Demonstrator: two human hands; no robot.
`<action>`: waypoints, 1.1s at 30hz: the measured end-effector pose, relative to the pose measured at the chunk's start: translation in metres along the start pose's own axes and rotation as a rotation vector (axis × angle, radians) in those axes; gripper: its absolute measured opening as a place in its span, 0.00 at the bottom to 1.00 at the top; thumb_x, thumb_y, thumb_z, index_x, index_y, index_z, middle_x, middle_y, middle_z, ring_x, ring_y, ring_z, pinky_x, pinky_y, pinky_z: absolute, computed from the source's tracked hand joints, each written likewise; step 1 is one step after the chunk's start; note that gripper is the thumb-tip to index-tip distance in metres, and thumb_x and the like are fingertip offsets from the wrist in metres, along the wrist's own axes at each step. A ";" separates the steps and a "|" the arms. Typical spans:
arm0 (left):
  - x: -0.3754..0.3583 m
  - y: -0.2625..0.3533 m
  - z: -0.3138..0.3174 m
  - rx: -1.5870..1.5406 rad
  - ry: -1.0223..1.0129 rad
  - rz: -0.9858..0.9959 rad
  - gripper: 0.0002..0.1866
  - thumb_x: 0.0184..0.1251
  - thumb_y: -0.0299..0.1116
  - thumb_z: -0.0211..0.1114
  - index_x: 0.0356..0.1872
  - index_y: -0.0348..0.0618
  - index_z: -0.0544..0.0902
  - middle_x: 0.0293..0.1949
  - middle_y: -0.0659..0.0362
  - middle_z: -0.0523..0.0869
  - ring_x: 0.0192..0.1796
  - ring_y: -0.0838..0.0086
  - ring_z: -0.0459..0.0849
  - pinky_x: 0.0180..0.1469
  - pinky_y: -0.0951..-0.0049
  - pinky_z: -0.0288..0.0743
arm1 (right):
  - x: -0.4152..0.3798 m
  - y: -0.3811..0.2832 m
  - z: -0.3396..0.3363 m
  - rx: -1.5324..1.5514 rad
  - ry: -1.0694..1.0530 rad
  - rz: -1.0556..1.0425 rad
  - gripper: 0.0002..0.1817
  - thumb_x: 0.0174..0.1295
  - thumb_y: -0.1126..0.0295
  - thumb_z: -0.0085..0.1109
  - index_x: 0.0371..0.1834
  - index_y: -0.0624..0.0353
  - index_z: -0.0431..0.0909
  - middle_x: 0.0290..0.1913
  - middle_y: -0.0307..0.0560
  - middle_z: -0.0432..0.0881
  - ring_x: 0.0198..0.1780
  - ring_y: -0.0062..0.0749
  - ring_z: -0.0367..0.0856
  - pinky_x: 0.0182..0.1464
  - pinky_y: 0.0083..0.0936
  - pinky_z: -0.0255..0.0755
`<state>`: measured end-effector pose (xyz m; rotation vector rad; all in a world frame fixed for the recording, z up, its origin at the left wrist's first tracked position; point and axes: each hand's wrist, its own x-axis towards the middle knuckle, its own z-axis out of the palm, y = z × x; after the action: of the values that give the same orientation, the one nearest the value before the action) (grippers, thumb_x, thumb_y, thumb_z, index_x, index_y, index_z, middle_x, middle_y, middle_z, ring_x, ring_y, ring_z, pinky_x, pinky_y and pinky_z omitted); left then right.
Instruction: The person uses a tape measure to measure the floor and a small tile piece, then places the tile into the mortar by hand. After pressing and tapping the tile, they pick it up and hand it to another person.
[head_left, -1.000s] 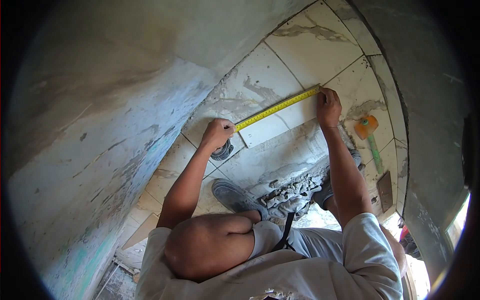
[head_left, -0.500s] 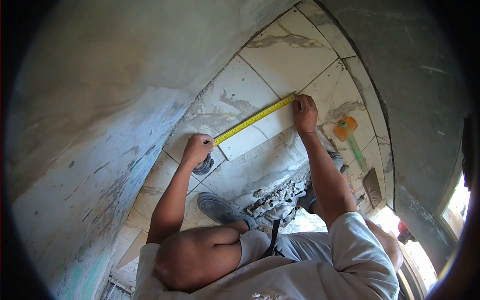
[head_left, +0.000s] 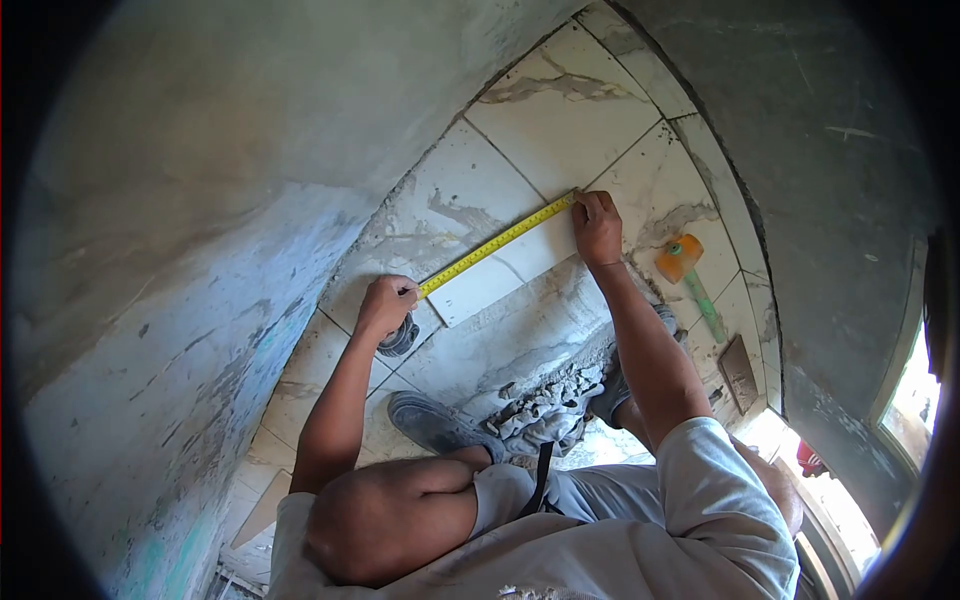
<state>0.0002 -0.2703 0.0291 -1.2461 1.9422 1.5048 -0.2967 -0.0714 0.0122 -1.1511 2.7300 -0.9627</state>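
Note:
A yellow tape measure point(head_left: 497, 243) is stretched along the long upper edge of a white cut tile piece point(head_left: 490, 283). My left hand point(head_left: 388, 305) pinches the blade near the tile's left corner, with the dark tape case point(head_left: 400, 338) just beneath that hand. At the other end, my right hand point(head_left: 598, 228) grips the blade's tip by the tile's right corner. The fingers of both hands are closed around the tape. My right fingers hide part of the tile's right end.
An orange-headed mallet point(head_left: 680, 260) with a green handle lies to the right, near a brown flat piece point(head_left: 738, 374). Broken rubble point(head_left: 550, 405) is heaped between my shoes. Painted walls point(head_left: 230, 260) close in on the left, and a grey wall point(head_left: 800, 200) stands on the right.
The view has shifted slightly, so the floor and tools appear a little further left. Both hands still hold the tape stretched along the tile.

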 end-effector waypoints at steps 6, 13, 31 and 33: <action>-0.001 0.001 0.002 -0.027 0.028 -0.017 0.08 0.59 0.28 0.63 0.35 0.36 0.86 0.26 0.53 0.87 0.29 0.75 0.85 0.35 0.74 0.76 | 0.003 0.004 -0.004 -0.005 -0.056 -0.020 0.04 0.56 0.76 0.59 0.34 0.60 0.78 0.35 0.52 0.79 0.37 0.50 0.79 0.40 0.39 0.76; -0.003 -0.011 -0.003 0.067 0.004 0.084 0.09 0.61 0.32 0.62 0.34 0.36 0.85 0.25 0.56 0.86 0.28 0.77 0.83 0.34 0.74 0.75 | -0.002 -0.001 -0.020 0.077 -0.013 -0.028 0.06 0.55 0.78 0.58 0.36 0.60 0.77 0.36 0.53 0.79 0.38 0.50 0.80 0.40 0.39 0.76; -0.068 0.062 0.102 -0.501 -0.390 0.242 0.32 0.73 0.63 0.33 0.61 0.48 0.62 0.23 0.58 0.73 0.18 0.73 0.75 0.21 0.75 0.71 | -0.027 -0.047 -0.209 -0.151 -0.688 -0.367 0.17 0.61 0.69 0.56 0.54 0.57 0.77 0.56 0.50 0.77 0.57 0.43 0.77 0.54 0.34 0.76; -0.060 0.058 0.103 -0.514 -0.467 0.247 0.30 0.74 0.62 0.35 0.58 0.46 0.63 0.23 0.58 0.73 0.18 0.73 0.75 0.21 0.74 0.71 | -0.007 -0.021 -0.296 -0.327 -0.569 -0.376 0.18 0.62 0.66 0.54 0.55 0.54 0.78 0.56 0.50 0.78 0.52 0.46 0.80 0.55 0.36 0.75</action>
<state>-0.0371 -0.1502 0.0705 -0.7322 1.4862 2.2800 -0.3532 0.0793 0.2617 -1.7102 2.2885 -0.1362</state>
